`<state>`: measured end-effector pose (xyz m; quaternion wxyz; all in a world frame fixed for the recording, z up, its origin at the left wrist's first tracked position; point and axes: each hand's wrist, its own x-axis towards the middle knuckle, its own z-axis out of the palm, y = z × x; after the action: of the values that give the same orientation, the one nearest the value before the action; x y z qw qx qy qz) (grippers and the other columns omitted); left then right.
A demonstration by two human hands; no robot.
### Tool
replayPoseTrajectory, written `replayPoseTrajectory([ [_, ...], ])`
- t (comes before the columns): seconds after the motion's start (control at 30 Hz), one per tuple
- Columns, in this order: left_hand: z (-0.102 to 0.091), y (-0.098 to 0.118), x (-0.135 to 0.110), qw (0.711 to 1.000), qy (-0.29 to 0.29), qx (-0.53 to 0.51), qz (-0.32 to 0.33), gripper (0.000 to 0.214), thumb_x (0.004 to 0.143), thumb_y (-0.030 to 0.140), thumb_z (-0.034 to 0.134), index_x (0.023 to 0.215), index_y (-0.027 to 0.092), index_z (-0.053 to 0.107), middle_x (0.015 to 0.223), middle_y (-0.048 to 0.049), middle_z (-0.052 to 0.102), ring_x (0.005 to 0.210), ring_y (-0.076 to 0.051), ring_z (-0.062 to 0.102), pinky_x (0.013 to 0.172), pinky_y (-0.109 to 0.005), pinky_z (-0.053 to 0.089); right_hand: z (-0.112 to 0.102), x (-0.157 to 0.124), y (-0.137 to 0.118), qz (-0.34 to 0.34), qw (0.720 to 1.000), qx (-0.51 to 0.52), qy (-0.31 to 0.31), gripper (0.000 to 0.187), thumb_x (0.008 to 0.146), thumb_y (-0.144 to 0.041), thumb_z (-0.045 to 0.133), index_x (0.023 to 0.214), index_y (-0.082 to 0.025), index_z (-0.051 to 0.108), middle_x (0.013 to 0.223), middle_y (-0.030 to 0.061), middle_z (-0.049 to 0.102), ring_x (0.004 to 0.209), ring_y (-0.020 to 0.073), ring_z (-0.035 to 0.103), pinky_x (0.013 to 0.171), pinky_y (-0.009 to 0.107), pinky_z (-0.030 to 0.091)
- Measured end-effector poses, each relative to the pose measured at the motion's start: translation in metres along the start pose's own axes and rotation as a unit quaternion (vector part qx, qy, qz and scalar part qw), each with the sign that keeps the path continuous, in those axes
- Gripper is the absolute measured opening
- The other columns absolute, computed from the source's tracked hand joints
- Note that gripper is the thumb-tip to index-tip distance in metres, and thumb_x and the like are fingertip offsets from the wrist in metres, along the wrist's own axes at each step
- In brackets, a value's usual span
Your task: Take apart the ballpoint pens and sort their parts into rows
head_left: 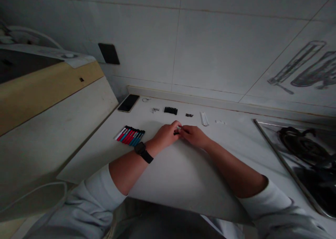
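My left hand (166, 134), with a black watch on its wrist, is closed over the white counter, its fingers round a small black piece (176, 133). Fingertip to fingertip with it, my right hand (193, 135) is closed in a pinch. A pale bit shows between the two hands, too small to name. Whatever the right fingers grip is hidden. Left of my hands lies a row of red, blue and white pen barrels (130, 135) with black ends. Beyond them sit short black tubes (170, 110), small springs (155, 110) and little dark metal pieces (189, 115).
Thin white sticks (204, 118) and tiny whitish pieces (219, 122) lie farther right on the counter (168, 176). A phone (128, 103) and a small ring (146, 100) lie at the back left. The gas stove (301, 155) borders the right side; a tiled wall rises behind.
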<state>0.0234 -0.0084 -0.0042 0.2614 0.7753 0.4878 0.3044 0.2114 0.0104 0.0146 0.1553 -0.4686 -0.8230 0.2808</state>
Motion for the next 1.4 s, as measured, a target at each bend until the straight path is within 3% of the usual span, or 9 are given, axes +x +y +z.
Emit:
replayPoseTrajectory([
  [0.1,-0.001,0.005,-0.003,1.000,-0.018,0.009,0.018,0.032,0.086,0.029,0.078,0.115,0.023,0.064,0.095,-0.0042,0.077,0.087,-0.020,0.073,0.073,-0.028,0.051,-0.002,-0.015,0.012,0.030,0.999,0.014,0.040,0.038,0.098,-0.048,0.047,0.076,-0.022,0.062,0.067,0.0009,0.061,0.063,0.0160,0.052,0.061,0.028,0.033],
  [0.23,-0.005,0.012,-0.005,0.999,-0.018,0.022,0.042,0.010,0.098,0.029,0.062,0.102,0.022,0.068,0.086,-0.0020,0.076,0.077,-0.017,0.069,0.069,-0.026,0.046,-0.008,-0.028,0.029,0.076,0.991,0.076,0.079,0.048,0.098,-0.058,0.042,0.069,-0.022,0.054,0.059,-0.0015,0.053,0.058,0.0154,0.047,0.059,0.028,0.034],
  [0.63,-0.003,0.005,-0.002,0.998,-0.038,0.002,0.050,0.030,0.100,0.036,0.046,0.078,0.020,0.059,0.070,0.0013,0.060,0.068,-0.015,0.053,0.064,-0.027,0.038,0.007,-0.022,0.025,0.088,0.981,0.119,0.129,0.056,0.097,-0.066,0.040,0.066,-0.022,0.056,0.055,-0.0003,0.055,0.055,0.0160,0.050,0.059,0.028,0.038],
  [0.77,0.002,0.000,0.001,0.991,-0.054,-0.117,-0.021,0.037,0.100,0.041,0.044,0.069,0.021,0.045,0.061,0.0033,0.047,0.060,-0.013,0.046,0.060,-0.026,0.037,0.012,-0.021,0.022,0.065,0.977,0.126,0.157,0.045,0.098,-0.056,0.045,0.072,-0.022,0.060,0.061,0.0004,0.059,0.061,0.0165,0.054,0.063,0.028,0.039],
  [0.9,0.004,-0.001,0.001,0.985,-0.042,-0.160,-0.040,0.040,0.101,0.046,0.041,0.070,0.021,0.045,0.061,0.0036,0.047,0.059,-0.013,0.044,0.059,-0.026,0.037,0.017,-0.019,0.021,0.030,0.965,0.175,0.191,0.029,0.092,-0.051,0.058,0.097,-0.023,0.062,0.074,-0.0003,0.065,0.069,0.0167,0.060,0.069,0.027,0.044],
  [1.07,-0.001,0.000,0.000,0.993,-0.019,-0.117,-0.024,0.040,0.102,0.047,0.042,0.073,0.021,0.049,0.064,0.0032,0.050,0.063,-0.013,0.048,0.063,-0.026,0.038,0.019,-0.018,0.023,0.039,0.962,0.230,0.141,0.041,0.099,-0.058,0.042,0.093,-0.022,0.060,0.072,-0.0010,0.062,0.064,0.0147,0.056,0.065,0.027,0.045],
  [1.2,-0.002,-0.003,0.001,0.992,-0.016,-0.124,-0.025,0.040,0.102,0.047,0.043,0.073,0.020,0.049,0.062,0.0036,0.050,0.061,-0.013,0.047,0.061,-0.027,0.036,0.018,-0.017,0.024,0.025,0.949,0.286,0.127,0.037,0.091,-0.056,0.057,0.109,-0.024,0.057,0.080,-0.0024,0.062,0.066,0.0138,0.057,0.063,0.026,0.045],
  [1.33,-0.001,-0.006,0.002,0.992,-0.016,-0.119,-0.025,0.040,0.102,0.046,0.043,0.073,0.020,0.050,0.063,0.0036,0.050,0.060,-0.013,0.047,0.061,-0.027,0.036,0.018,-0.015,0.025,0.032,0.952,0.282,0.111,0.038,0.097,-0.057,0.046,0.094,-0.022,0.059,0.070,-0.0022,0.058,0.061,0.0137,0.053,0.060,0.027,0.043],
  [1.4,-0.001,-0.005,0.001,0.992,-0.019,-0.119,-0.033,0.039,0.102,0.046,0.043,0.074,0.020,0.051,0.062,0.0035,0.050,0.059,-0.013,0.047,0.060,-0.027,0.035,0.019,-0.014,0.027,0.015,0.949,0.296,0.111,0.032,0.095,-0.054,0.052,0.099,-0.022,0.058,0.070,-0.0035,0.057,0.060,0.0135,0.051,0.058,0.026,0.042],
])
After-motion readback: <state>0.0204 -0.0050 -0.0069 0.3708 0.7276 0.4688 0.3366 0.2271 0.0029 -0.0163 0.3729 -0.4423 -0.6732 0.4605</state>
